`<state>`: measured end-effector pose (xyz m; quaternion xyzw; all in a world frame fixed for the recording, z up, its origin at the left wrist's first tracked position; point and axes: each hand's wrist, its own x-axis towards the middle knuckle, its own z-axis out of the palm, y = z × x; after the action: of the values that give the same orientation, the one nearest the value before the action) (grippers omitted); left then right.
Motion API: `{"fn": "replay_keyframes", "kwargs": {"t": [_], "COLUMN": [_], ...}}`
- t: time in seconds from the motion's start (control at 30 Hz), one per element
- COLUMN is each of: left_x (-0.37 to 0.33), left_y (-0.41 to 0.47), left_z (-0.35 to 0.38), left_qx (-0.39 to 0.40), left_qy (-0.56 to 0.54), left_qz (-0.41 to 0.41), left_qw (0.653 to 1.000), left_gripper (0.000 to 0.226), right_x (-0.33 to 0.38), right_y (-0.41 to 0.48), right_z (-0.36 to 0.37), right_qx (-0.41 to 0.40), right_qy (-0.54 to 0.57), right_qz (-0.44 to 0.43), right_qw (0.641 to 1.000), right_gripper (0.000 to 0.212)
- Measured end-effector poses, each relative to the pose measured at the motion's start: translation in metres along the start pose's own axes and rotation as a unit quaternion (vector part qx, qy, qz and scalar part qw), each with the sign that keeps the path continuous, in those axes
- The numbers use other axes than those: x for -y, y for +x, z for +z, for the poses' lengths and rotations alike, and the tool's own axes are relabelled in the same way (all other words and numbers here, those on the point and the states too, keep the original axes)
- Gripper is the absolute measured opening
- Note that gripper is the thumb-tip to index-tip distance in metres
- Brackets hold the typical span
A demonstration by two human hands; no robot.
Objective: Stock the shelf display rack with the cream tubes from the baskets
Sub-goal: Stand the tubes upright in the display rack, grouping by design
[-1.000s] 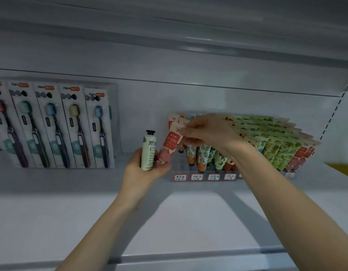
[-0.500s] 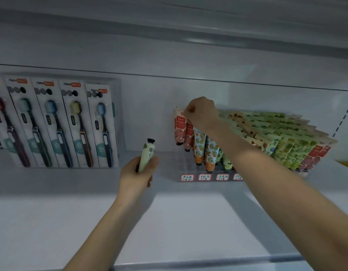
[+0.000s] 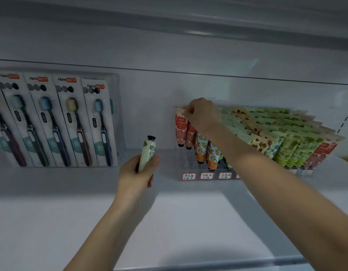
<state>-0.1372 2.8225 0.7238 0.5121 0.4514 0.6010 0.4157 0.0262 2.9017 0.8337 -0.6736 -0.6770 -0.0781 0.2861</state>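
A clear display rack (image 3: 188,163) stands on the white shelf, with several cream tubes in it cap down. My right hand (image 3: 202,112) pinches the flat top end of a red-patterned tube (image 3: 180,128) at the rack's far left column. Orange-patterned tubes (image 3: 201,151) stand beside it, and green tubes (image 3: 294,149) fill the right side. My left hand (image 3: 138,173) grips a pale cream tube (image 3: 147,151) with a black cap, held upright left of the rack. No basket is in view.
Boxed toothbrushes (image 3: 57,122) line the shelf's back at the left. Red-framed price labels (image 3: 206,176) run along the rack's front. The white shelf (image 3: 169,222) stretches toward me below the hands. Another shelf hangs overhead.
My right hand carried the red tube from beside my left hand up to the rack's far left column. My left hand now holds only the pale tube and has moved slightly lower.
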Motion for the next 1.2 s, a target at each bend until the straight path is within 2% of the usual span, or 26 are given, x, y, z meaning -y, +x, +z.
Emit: {"fn": "replay_keyframes", "kwargs": {"t": [0.17, 0.3, 0.67, 0.77, 0.9, 1.1, 1.2], "left_x": [-0.001, -0.002, -0.002, -0.004, -0.008, -0.015, -0.012], "left_y": [-0.001, -0.002, -0.003, -0.005, -0.007, -0.010, -0.011], "left_z": [0.002, 0.001, 0.002, 0.002, 0.003, 0.003, 0.003], "left_qx": [0.000, 0.002, 0.006, 0.013, 0.016, 0.024, 0.027], "left_qy": [0.000, -0.001, 0.006, 0.012, -0.007, -0.047, -0.028], "left_qz": [-0.004, -0.008, -0.012, -0.016, -0.039, -0.069, -0.049], "left_qw": [1.000, 1.000, 1.000, 1.000, 0.999, 0.996, 0.998], "left_gripper": [0.025, 0.024, 0.024, 0.025, 0.023, 0.001, 0.016], "right_x": [-0.003, -0.004, -0.002, -0.003, -0.012, -0.018, -0.020], "right_y": [-0.004, -0.008, 0.008, 0.006, 0.002, 0.001, 0.004], "right_z": [-0.007, -0.002, -0.001, -0.001, -0.003, -0.001, 0.001], "right_qx": [0.021, 0.004, 0.027, 0.024, 0.024, 0.016, 0.009], "right_qy": [-0.026, -0.039, -0.137, -0.116, -0.027, 0.045, 0.053], "right_qz": [-0.007, -0.017, -0.021, -0.031, -0.030, -0.040, -0.046], "right_qw": [0.999, 0.999, 0.990, 0.993, 0.999, 0.998, 0.998], "right_gripper": [0.021, 0.020, 0.019, 0.024, 0.022, 0.025, 0.027]}}
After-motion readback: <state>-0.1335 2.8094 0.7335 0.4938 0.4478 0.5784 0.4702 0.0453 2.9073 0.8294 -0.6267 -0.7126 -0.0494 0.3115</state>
